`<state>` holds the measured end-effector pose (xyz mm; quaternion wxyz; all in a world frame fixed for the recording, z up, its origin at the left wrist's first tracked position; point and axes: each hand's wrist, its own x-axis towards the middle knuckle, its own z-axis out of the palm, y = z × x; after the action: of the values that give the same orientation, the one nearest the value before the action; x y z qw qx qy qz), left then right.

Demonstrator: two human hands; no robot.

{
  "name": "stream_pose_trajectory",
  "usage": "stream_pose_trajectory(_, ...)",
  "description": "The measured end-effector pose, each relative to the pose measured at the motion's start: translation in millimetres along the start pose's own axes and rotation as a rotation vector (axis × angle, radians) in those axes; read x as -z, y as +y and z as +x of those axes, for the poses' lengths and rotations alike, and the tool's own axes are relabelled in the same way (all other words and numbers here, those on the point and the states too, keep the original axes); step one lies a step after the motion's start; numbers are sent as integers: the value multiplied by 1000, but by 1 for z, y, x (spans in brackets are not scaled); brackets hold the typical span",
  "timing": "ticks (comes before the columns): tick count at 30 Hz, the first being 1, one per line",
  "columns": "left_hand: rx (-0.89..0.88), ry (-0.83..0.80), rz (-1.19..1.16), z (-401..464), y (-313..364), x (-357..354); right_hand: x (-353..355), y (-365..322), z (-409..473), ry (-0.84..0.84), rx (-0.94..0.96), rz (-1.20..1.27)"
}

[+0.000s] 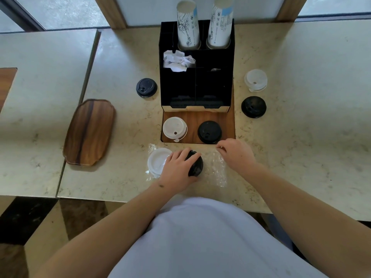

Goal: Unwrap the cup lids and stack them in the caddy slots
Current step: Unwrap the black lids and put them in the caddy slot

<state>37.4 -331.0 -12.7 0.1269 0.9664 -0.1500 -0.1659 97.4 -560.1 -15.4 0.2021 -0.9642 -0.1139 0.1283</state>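
Observation:
A clear plastic wrap (217,169) lies on the counter in front of me with a white lid (157,162) at its left end. My left hand (178,169) presses down on a black lid (197,164) inside the wrap. My right hand (235,152) pinches the wrap's far right corner. The black caddy (220,87) stands beyond, on a wooden base (192,119) where a white lid (174,128) and a black lid (209,131) rest.
Loose lids lie around the caddy: black (146,87) at left, translucent white (255,80) and black (253,106) at right. Two paper cup stacks (187,25) and crumpled paper (177,61) sit in the caddy. A wooden tray (89,132) lies at left.

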Motion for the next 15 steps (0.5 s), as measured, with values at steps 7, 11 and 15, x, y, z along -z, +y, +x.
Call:
stream_pose_trajectory(7, 5, -18, -3, 2, 0, 2, -5, 0, -6, 67, 2, 17)
stream_pose_trajectory(11, 8, -22, -8, 3, -1, 2, -5, -1, -4, -66, -91, 199)
stream_pose_trajectory(15, 21, -28, -25, 3, -1, 3, 0, 3, -4, -22, -359, 708)
